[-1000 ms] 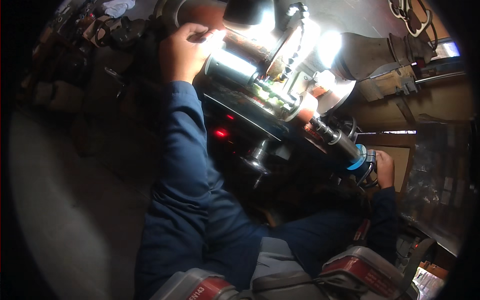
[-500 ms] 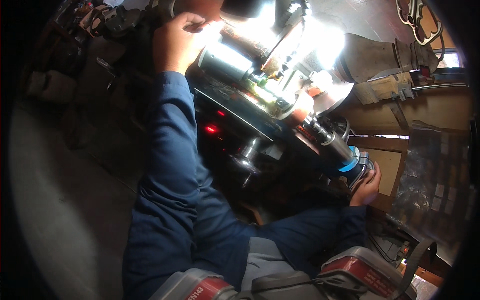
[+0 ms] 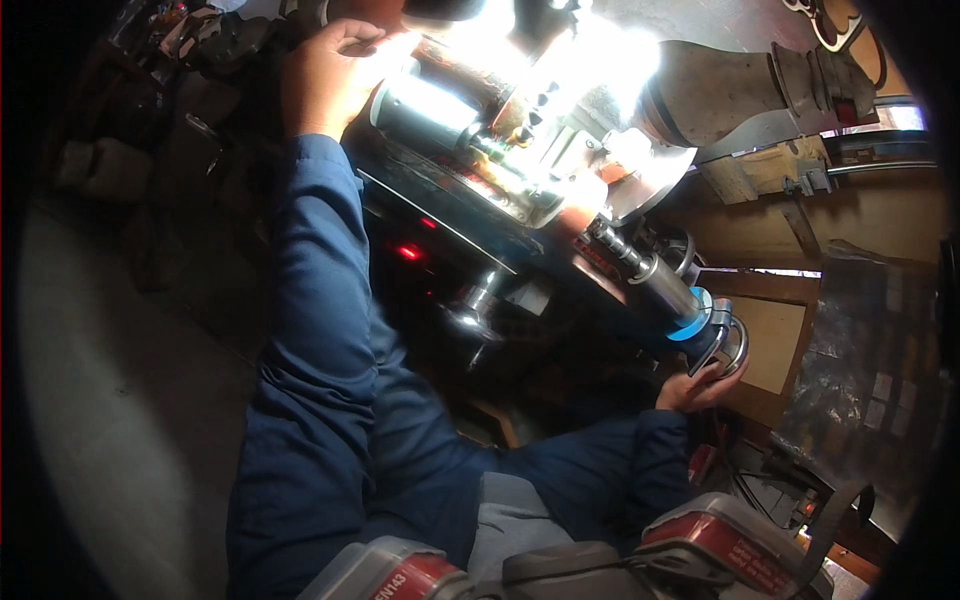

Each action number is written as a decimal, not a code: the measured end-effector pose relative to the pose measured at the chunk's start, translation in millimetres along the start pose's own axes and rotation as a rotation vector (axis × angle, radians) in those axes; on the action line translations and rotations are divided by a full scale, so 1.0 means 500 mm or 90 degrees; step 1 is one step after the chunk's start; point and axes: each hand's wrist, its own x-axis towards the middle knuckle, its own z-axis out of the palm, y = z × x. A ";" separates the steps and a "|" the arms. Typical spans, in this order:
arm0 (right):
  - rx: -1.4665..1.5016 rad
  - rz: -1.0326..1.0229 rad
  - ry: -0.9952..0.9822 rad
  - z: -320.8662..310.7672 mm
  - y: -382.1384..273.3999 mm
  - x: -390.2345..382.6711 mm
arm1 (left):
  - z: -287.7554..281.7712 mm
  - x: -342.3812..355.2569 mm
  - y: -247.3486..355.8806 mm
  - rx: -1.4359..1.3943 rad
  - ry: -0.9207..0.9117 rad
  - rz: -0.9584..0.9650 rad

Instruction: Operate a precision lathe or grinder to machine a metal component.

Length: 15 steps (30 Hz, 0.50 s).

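A machine with a brightly lit bed (image 3: 450,190) fills the upper middle. At its upper left end, my left hand (image 3: 325,85) has its thumb and fingers pressed together beside a dark shiny cylinder (image 3: 425,112); glare hides what they hold. Toward the lower right lies a steel cylinder (image 3: 662,287) with a bright blue ring (image 3: 693,316). Its outer end carries a curved metal handle (image 3: 740,345), and my right hand (image 3: 697,388) is closed around the lower part of it, some fingers hidden.
A beige tapered duct (image 3: 715,92) comes in from the upper right. Below the machine bed are a chrome knob (image 3: 475,308) and a red light (image 3: 408,252). Plastic sheeting (image 3: 845,360) hangs at the right. Two clear-and-red filter cases (image 3: 385,572) sit at the bottom edge.
The machine and my left hand appear shifted slightly up and left in the picture. My right hand has moved down and left along the handle, baring more of its loop.
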 end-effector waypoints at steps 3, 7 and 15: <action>-0.125 -0.091 0.121 0.022 0.159 -0.075 | 0.004 0.000 0.004 -0.007 -0.010 0.001; 0.096 -0.125 -0.042 0.039 0.246 -0.109 | 0.002 0.001 0.001 -0.010 0.001 0.012; -0.056 0.056 -0.044 -0.018 0.029 0.006 | -0.010 -0.004 0.010 -0.026 -0.013 -0.010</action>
